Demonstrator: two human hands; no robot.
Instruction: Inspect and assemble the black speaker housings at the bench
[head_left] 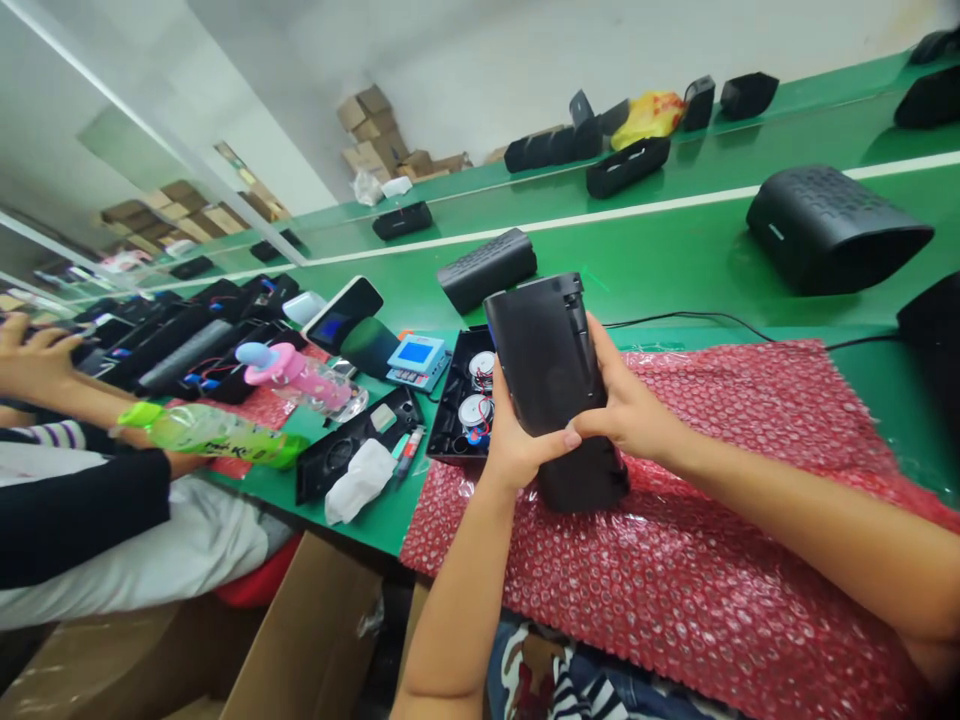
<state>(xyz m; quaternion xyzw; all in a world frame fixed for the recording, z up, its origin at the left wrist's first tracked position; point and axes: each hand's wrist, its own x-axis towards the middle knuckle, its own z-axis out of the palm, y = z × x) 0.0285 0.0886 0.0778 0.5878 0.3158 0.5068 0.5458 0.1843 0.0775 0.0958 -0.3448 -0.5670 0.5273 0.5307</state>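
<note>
Both my hands hold one black plastic speaker housing (pixel 551 370), stood on end on the red bubble wrap (pixel 675 560). My left hand (pixel 510 435) grips its lower left side, thumb across the front. From the right, my right hand (pixel 626 405) clasps it, its thumb meeting the left thumb. Just behind, to the left, lies an open black speaker shell (pixel 461 400) with two round drivers and wires showing.
A green bench (pixel 675 260) carries several black speaker housings (pixel 832 228). To the left are a blue-screened meter (pixel 416 360), a pink bottle (pixel 296 375), a green bottle (pixel 202 432), a phone (pixel 343 312) and a co-worker's arm (pixel 67 400). Cardboard boxes stand below.
</note>
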